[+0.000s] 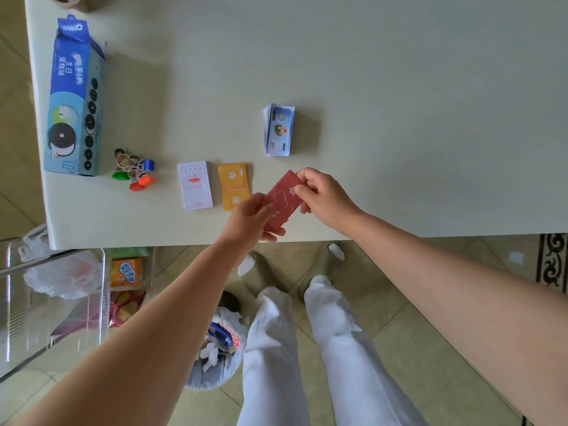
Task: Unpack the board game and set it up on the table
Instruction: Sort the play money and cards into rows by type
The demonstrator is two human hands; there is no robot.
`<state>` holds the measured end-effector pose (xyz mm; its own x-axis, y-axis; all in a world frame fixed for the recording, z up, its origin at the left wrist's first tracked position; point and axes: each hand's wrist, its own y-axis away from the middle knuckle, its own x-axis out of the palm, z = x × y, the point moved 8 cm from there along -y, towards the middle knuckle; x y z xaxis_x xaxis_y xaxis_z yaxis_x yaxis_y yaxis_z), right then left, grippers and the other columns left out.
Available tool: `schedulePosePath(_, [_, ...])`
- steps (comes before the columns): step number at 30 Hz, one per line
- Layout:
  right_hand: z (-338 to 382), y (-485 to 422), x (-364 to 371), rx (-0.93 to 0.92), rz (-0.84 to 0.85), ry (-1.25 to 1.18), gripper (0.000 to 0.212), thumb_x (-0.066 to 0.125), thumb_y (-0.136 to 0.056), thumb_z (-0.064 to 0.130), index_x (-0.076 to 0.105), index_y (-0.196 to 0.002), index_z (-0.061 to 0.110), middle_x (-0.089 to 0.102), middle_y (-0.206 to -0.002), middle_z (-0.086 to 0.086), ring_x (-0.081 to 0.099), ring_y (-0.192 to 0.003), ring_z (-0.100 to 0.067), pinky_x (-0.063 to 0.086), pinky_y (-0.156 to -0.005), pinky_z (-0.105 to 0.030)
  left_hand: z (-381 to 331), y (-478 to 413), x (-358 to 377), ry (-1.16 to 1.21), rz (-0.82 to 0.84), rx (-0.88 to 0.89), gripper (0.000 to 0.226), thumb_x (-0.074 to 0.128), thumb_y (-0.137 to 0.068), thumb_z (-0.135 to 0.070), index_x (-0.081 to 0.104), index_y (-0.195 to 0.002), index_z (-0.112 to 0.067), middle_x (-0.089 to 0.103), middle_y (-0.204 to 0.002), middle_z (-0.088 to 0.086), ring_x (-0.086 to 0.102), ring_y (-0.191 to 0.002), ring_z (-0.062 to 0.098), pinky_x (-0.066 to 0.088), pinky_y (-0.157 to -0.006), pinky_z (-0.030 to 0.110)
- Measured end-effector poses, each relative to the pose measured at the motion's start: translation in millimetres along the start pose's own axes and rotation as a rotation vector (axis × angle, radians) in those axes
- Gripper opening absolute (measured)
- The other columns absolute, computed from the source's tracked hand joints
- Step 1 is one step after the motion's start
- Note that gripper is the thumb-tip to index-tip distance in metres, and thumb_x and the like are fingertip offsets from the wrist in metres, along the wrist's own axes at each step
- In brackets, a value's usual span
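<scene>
Reading from the left edge of the tabletop (399, 87): a blue box (75, 99) lies flat. Near it sit the pawns (133, 169), then a white deck (195, 185) and a yellow deck (235, 186) side by side, close to the near edge. The left hand (250, 218) pinches the lower end of a red deck (281, 199). The right hand (322, 195) grips its upper end, fingers curled round it. The deck is tilted and held just right of the yellow deck. Banknotes (279, 130) lie stacked farther in, apart from the decks.

Likely faults: the red deck hangs close to the near edge, so a loosened pinch could fan cards onto the floor or into the waste bin (215, 358) standing below. Setting it down askew could nudge the yellow deck out of line. No game board is visible, so the set-up appears only partly done.

Containers: the blue box's contents cannot be seen. A clear bin (46, 302) below the table's left corner holds a plastic bag and snack packets. The waste bin holds paper scraps and a wrapper.
</scene>
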<state>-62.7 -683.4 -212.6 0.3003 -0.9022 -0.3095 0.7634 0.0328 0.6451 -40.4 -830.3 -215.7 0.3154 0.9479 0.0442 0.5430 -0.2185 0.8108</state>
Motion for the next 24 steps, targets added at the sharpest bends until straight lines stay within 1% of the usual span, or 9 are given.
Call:
schedulePosePath(2, [-5.3,0.0,-1.7,0.055,0.0,-0.127,0.016,0.05,-0.096,0.013,0.056,-0.11,0.009,0.066,-0.086,-0.007,0.061,-0.066,-0.013,0.051,-0.07,-0.029,-2.5,-2.3,-1.4,-0.043,-0.044,0.048,0.014,0.045,-0.1,-0.009,0.058,-0.097,-0.011,0.071,-0.089,0.016,0.068,-0.068,0.022,0.056,-0.06,0.028])
schedulePosePath(4, [-14.7,0.3,0.0,0.166,0.008,-0.392,0.02,0.057,-0.093,0.012,0.055,-0.113,0.009,0.067,-0.087,-0.009,0.063,-0.07,-0.014,0.052,-0.07,-0.026,-3.5,-3.9,-3.8,0.033,-0.099,0.056,0.014,0.045,-0.1,-0.009,0.059,-0.096,-0.012,0.071,-0.086,0.013,0.069,-0.07,0.023,0.057,-0.061,0.027])
schedulePosePath(7, [-23.5,1.9,9.8,0.287,0.065,-0.579,0.01,0.063,-0.09,0.008,0.06,-0.1,0.007,0.067,-0.082,-0.007,0.063,-0.072,-0.013,0.052,-0.07,-0.022,-2.7,-6.9,-2.7,0.137,-0.134,0.038,0.015,0.045,-0.101,-0.011,0.059,-0.097,-0.012,0.071,-0.088,0.012,0.07,-0.072,0.023,0.057,-0.062,0.028])
schedulePosePath(10, [-25.5,-3.3,7.2,0.302,0.021,-0.455,0.004,0.066,-0.088,0.009,0.063,-0.091,0.01,0.068,-0.077,-0.002,0.062,-0.064,-0.006,0.049,-0.061,-0.015,2.2,-10.8,-4.0,0.122,-0.162,0.004,0.011,0.049,-0.099,-0.014,0.059,-0.102,-0.01,0.071,-0.09,0.011,0.07,-0.073,0.022,0.058,-0.063,0.031])
schedulePosePath(13, [-23.7,-19.5,2.1,0.293,-0.043,-0.314,0.008,0.069,-0.085,0.008,0.063,-0.083,0.012,0.067,-0.074,-0.001,0.061,-0.058,-0.005,0.045,-0.053,-0.013,-3.0,-14.5,-26.4,-0.22,-0.355,0.074,0.015,0.058,-0.094,-0.021,0.057,-0.107,-0.015,0.068,-0.097,0.006,0.066,-0.079,0.021,0.053,-0.066,0.034])
schedulePosePath(16, [-20.1,-40.1,5.1,0.266,-0.088,-0.139,0.015,0.073,-0.082,0.008,0.063,-0.074,0.015,0.068,-0.07,-0.002,0.063,-0.057,-0.01,0.049,-0.059,-0.019,-20.3,-13.8,-44.4,-0.538,-0.505,0.235,0.02,0.058,-0.089,-0.011,0.06,-0.108,-0.015,0.059,-0.105,0.004,0.057,-0.079,0.017,0.042,-0.067,0.026])
schedulePosePath(18, [-17.3,-50.9,6.7,0.241,-0.137,-0.012,0.021,0.076,-0.078,0.01,0.062,-0.066,0.02,0.071,-0.071,-0.005,0.066,-0.063,-0.016,0.055,-0.073,-0.03,-28.6,-16.5,-36.6,-0.674,-0.419,0.365,0.027,0.057,-0.085,-0.005,0.064,-0.108,-0.018,0.055,-0.108,0.004,0.056,-0.079,0.016,0.04,-0.068,0.024])
schedulePosePath(20, [-15.3,-59.0,9.5,0.226,-0.161,0.079,0.022,0.077,-0.076,0.012,0.062,-0.065,0.023,0.073,-0.077,-0.007,0.07,-0.074,-0.02,0.055,-0.082,-0.035,-29.4,-23.1,-23.5,-0.831,-0.288,0.42,0.034,0.057,-0.084,-0.004,0.065,-0.114,-0.021,0.053,-0.115,0.004,0.056,-0.092,0.021,0.04,-0.073,0.025])
schedulePosePath(24, [-16.3,-60.6,3.1,0.216,-0.205,0.171,0.01,0.073,-0.076,0.018,0.063,-0.078,0.022,0.073,-0.084,-0.001,0.069,-0.083,-0.02,0.055,-0.082,-0.034,-19.6,-37.3,-12.6,-1.073,-0.175,0.281,0.041,0.051,-0.091,-0.011,0.057,-0.13,-0.021,0.044,-0.131,0.002,0.041,-0.122,0.025,0.041,-0.093,0.032])
